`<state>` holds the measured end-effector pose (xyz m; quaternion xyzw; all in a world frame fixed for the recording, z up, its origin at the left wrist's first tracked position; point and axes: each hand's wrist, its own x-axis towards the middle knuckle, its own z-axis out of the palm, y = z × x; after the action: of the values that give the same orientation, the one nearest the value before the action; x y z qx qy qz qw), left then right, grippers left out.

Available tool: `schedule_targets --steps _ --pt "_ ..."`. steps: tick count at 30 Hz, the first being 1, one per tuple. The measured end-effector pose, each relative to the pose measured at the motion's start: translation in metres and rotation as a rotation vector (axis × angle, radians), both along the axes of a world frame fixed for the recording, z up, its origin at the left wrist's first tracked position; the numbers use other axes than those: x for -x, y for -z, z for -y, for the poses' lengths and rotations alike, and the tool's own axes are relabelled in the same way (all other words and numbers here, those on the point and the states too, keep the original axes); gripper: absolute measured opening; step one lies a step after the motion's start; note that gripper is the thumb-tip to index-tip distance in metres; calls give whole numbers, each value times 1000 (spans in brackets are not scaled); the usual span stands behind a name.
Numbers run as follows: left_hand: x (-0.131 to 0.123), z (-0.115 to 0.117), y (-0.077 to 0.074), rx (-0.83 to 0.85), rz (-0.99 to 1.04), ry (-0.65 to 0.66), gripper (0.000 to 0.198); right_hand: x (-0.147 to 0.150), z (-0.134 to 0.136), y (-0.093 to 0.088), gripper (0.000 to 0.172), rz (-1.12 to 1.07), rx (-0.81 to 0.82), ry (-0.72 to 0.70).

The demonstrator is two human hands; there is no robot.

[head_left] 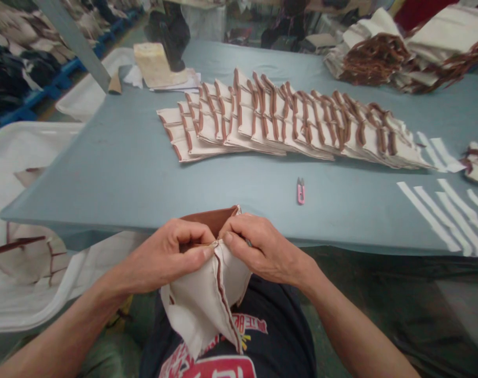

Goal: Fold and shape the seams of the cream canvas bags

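Both my hands pinch a cream fabric piece with brown trim (207,299) just below the near edge of the blue-grey table (136,173). My left hand (171,254) is closed on its upper left edge. My right hand (258,247) is closed on the upper right edge, thumbs almost touching. The fabric hangs down over my lap, and a brown flap sticks up behind my fingers. A small pink thread snipper (300,190) lies on the table a little beyond my right hand.
A long overlapping row of similar cream pieces with brown trim (294,123) lies across the table's middle. White strips (443,215) lie at the right. More piles (380,52) sit at the far right. White bins (22,173) with pieces stand left.
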<state>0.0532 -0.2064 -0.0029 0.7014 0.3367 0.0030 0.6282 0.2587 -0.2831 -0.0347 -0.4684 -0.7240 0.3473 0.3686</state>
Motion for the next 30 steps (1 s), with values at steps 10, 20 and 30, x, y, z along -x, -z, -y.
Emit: schedule_targets --steps 10,20,30 --pt "-6 0 7 10 34 -23 32 -3 11 1 13 -53 -155 158" --pt "-6 3 -3 -57 33 -50 28 2 8 -7 18 -30 -95 106" --pt "-3 5 -1 10 31 -95 28 9 9 -7 16 -67 2 108"
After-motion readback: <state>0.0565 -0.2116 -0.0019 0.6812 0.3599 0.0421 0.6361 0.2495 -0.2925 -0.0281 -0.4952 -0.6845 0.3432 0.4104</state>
